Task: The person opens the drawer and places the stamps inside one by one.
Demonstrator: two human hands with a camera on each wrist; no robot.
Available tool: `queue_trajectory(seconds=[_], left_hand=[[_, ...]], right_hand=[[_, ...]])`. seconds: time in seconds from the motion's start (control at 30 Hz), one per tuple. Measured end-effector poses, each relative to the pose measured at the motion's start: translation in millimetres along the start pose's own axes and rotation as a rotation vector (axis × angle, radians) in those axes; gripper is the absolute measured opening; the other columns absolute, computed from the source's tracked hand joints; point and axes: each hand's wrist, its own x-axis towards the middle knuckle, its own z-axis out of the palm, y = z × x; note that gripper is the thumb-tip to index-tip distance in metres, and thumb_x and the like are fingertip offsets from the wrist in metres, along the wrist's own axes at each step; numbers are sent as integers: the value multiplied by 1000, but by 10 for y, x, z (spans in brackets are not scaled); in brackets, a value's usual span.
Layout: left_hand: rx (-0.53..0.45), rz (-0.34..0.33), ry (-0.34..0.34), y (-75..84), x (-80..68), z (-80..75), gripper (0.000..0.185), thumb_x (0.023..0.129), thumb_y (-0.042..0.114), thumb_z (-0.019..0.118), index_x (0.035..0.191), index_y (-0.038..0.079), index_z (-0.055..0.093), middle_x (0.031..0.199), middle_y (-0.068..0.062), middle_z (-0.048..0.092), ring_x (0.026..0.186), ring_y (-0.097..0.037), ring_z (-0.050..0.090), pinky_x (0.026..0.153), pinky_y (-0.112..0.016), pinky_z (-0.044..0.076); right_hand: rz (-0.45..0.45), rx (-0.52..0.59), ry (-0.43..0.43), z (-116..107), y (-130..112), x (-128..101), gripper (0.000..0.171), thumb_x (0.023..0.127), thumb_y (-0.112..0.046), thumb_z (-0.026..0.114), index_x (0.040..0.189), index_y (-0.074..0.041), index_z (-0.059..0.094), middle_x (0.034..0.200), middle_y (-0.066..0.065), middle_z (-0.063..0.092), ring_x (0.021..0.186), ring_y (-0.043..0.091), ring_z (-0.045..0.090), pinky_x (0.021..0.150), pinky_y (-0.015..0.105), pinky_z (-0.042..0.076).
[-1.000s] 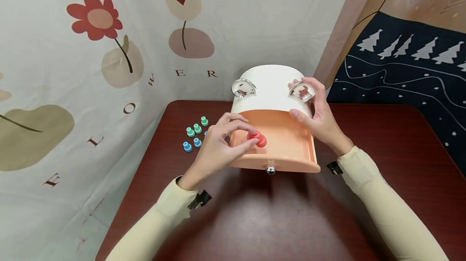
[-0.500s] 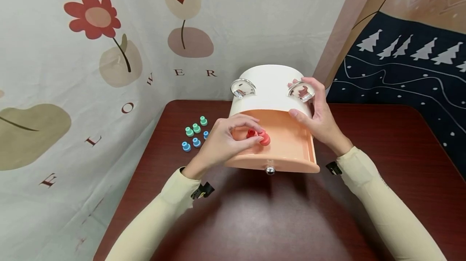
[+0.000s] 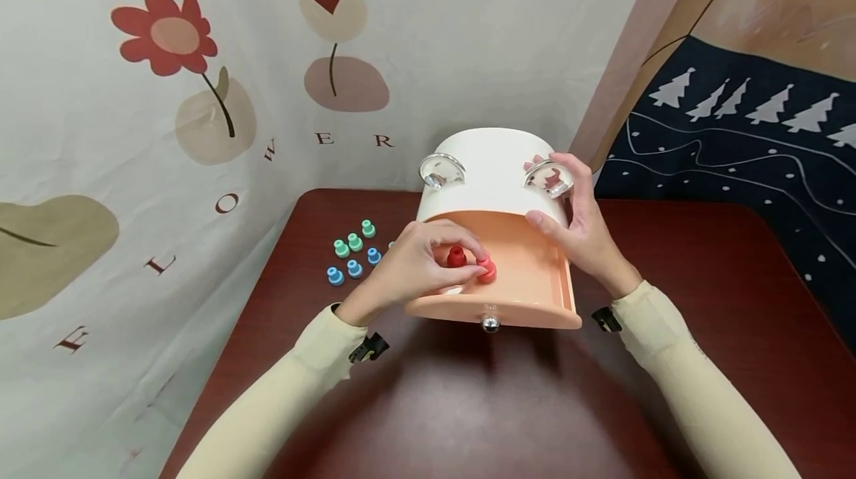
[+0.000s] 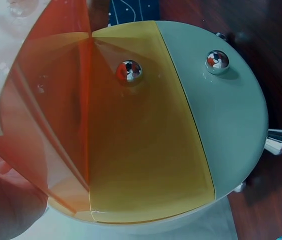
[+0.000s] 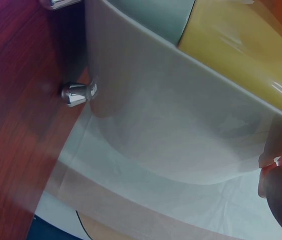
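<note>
Nearest us, two cream sleeves (image 3: 281, 397) reach forward over the dark red worktop (image 3: 468, 405). At the drawer's front edge there's a shiny round knob (image 3: 490, 324), and the peach drawer (image 3: 535, 278) stands pulled out of the white box (image 3: 498, 160).

The left hand (image 3: 408, 271) is over the drawer's left part, fingers curled, pinching a red peg (image 3: 457, 257) between thumb and fingertips. A second red peg (image 3: 487, 270) sits just beside it, right at the fingertips; whether the hand grips that one too, I cannot tell. Both pegs are inside the drawer, towards its left side.

The right hand (image 3: 578, 223) grasps the box on its right side: thumb at the upper edge of the drawer opening, fingers wrapped up over the top by the right chrome ring (image 3: 550, 177). A matching ring (image 3: 441, 170) sits on the left of the box top.

From the left wrist view the box front shows lower drawers, a yellow one (image 4: 146, 150) and a grey-green one (image 4: 221, 115), each with a chrome knob.

Left of the box, well apart from the hands, small green pegs (image 3: 354, 240) and blue pegs (image 3: 348, 271) stand in a cluster on the worktop. Behind it all hangs a flower-print cloth (image 3: 200, 93), with a dark tree-print cloth (image 3: 735, 137) on the right.
</note>
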Motion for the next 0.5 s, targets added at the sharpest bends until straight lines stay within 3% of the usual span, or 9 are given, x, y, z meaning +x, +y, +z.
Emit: queue_trajectory(seconds=[0.23, 0.5], left_hand=[[17, -20, -16, 20, -14, -9, 17, 88, 10, 94, 101, 17, 87, 96, 14, 77, 81, -11, 61, 68, -31, 49], [-11, 2, -41, 8, -20, -16, 20, 87, 8, 94, 104, 16, 88, 101, 13, 79, 92, -13, 67, 73, -32, 54]], right_hand=[[-11, 22, 11, 31, -29, -9, 82, 92, 2, 72, 161, -5, 28, 159, 13, 50, 150, 28, 40, 127, 41, 26], [-21, 53, 6, 48, -20, 8, 82, 91, 6, 70, 161, -4, 27, 159, 16, 51, 152, 34, 39, 128, 44, 25]])
